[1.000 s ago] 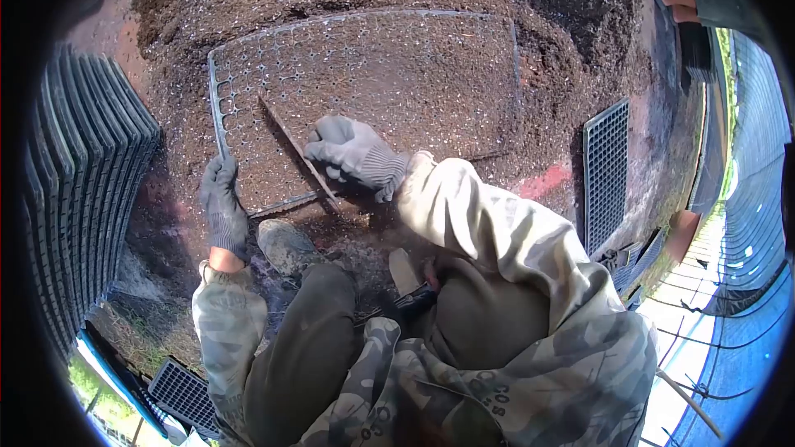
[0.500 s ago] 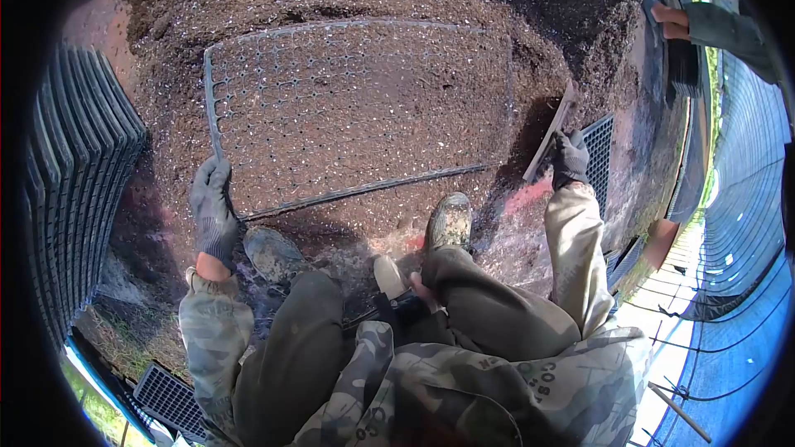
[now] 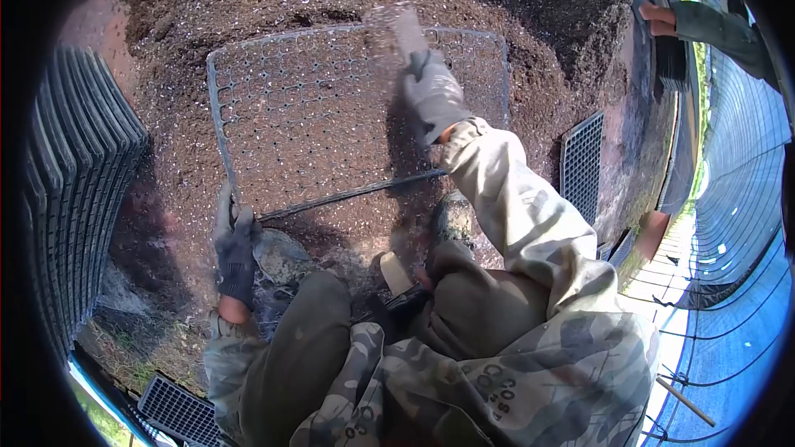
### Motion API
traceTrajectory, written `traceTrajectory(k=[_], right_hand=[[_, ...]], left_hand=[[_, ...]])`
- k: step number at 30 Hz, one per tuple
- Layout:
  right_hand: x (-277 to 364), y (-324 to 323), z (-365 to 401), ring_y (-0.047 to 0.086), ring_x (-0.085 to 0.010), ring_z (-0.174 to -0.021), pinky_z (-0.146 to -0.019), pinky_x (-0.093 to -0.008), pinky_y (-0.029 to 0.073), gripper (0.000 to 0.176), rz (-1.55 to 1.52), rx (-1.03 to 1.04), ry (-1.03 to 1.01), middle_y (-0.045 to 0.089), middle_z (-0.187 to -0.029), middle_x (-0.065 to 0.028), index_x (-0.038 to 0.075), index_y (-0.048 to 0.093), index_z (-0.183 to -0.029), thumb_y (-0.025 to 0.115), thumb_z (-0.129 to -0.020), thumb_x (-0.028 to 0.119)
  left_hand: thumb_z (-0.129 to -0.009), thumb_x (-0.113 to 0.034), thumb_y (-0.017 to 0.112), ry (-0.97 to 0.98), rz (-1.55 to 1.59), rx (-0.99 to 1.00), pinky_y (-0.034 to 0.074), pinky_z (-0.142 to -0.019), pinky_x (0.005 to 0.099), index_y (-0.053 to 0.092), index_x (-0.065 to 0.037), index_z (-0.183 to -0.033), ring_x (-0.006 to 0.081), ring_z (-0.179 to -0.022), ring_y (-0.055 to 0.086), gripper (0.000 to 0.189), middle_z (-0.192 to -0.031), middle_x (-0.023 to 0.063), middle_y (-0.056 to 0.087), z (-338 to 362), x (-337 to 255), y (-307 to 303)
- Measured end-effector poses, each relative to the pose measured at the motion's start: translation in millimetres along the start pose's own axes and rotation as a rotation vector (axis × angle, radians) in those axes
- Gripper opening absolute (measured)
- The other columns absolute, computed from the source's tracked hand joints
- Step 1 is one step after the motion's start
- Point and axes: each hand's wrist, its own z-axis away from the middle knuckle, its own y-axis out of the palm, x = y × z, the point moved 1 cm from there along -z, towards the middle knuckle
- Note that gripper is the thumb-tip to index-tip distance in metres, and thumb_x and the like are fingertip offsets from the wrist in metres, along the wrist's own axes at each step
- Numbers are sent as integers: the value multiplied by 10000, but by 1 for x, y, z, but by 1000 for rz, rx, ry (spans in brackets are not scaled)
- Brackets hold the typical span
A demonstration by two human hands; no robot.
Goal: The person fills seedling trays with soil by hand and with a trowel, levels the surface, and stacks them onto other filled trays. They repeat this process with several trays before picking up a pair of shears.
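Observation:
A seedling tray filled with dark soil lies on a heap of soil in front of me. My left hand, in a grey glove, grips the tray's near left corner. My right hand, also gloved, is over the tray's far right part and holds a flat wooden scraper, which is blurred and points away from me. My knees and boots are just below the tray's near edge.
A tall stack of black trays stands at the left. Another black tray leans at the right, one more lies at the bottom left. Another person's hand and sleeve show at the top right, beside netting.
My right hand swung the scraper from the tray's near left, out past its right edge, and now over its far right part. My left hand slid down to the near corner.

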Motion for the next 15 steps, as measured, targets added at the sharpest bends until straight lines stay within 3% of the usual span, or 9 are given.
traceTrajectory(k=[1,2,3,4,6,8,12,13,15], right_hand=[[21,11,-1,652,-363,-861,-824,-410,546,360,24,109,8,602,-1002,-219,-25,470,-1163,532,-862,163],[34,30,-11,648,-322,-915,-844,-384,555,329,222,128,-174,584,-1067,-212,-27,507,-1163,505,-886,148],[52,34,-11,603,-304,-1094,-951,-400,492,506,205,166,-181,576,-1236,-177,36,473,-1284,598,-859,281],[76,27,-3,591,-300,-1113,-955,-406,487,453,250,266,-277,573,-1255,-144,60,489,-1285,527,-907,307],[97,47,6,599,-296,-1094,-923,-411,498,365,-93,55,-553,599,-1221,-118,111,540,-1245,414,-963,305],[110,60,12,595,-303,-1091,-929,-407,487,352,-178,84,-571,608,-1189,-123,109,555,-1210,408,-962,312],[132,99,12,581,-335,-1081,-954,-389,446,348,-399,180,-630,644,-1060,-147,99,615,-1069,384,-961,336],[131,107,9,575,-346,-1082,-971,-362,426,501,-93,267,-703,637,-1097,-167,112,623,-1112,227,-997,396],[134,94,14,565,-338,-1109,-987,-356,410,499,33,432,-903,616,-1150,-186,119,614,-1163,243,-996,408]], left_hand=[[-900,-141,558,-48,26,-26,366,-463,205,356,-87,-1440,41,-548,446,578,-747,-52,419,-2,1,-1],[-912,-170,564,-97,47,-54,378,-465,211,366,-80,-1432,49,-545,458,563,-744,-47,425,-3,2,-3],[-912,-170,564,-93,43,-61,378,-465,211,366,-80,-1432,49,-545,458,563,-744,-47,425,-2,3,-4],[-939,-201,542,-78,56,-72,386,-479,208,387,-83,-1414,53,-566,475,514,-751,-47,421,-3,4,-6],[-966,-233,520,-64,44,-97,395,-494,205,407,-85,-1397,57,-587,492,469,-758,-47,418,-5,7,-9],[-998,-266,457,25,189,-86,416,-515,197,449,-61,-1351,67,-601,511,408,-775,-27,436,-5,14,-16],[-1006,-391,410,-87,306,-142,450,-511,213,451,-41,-1304,115,-620,561,461,-893,39,548,-1,7,-12],[-1006,-391,410,-84,297,-179,450,-511,213,451,-41,-1304,115,-620,561,461,-893,39,548,1,4,-12],[-996,-443,406,-187,360,-194,450,-477,229,450,-41,-1286,132,-616,574,497,-949,62,592,4,2,-11]])
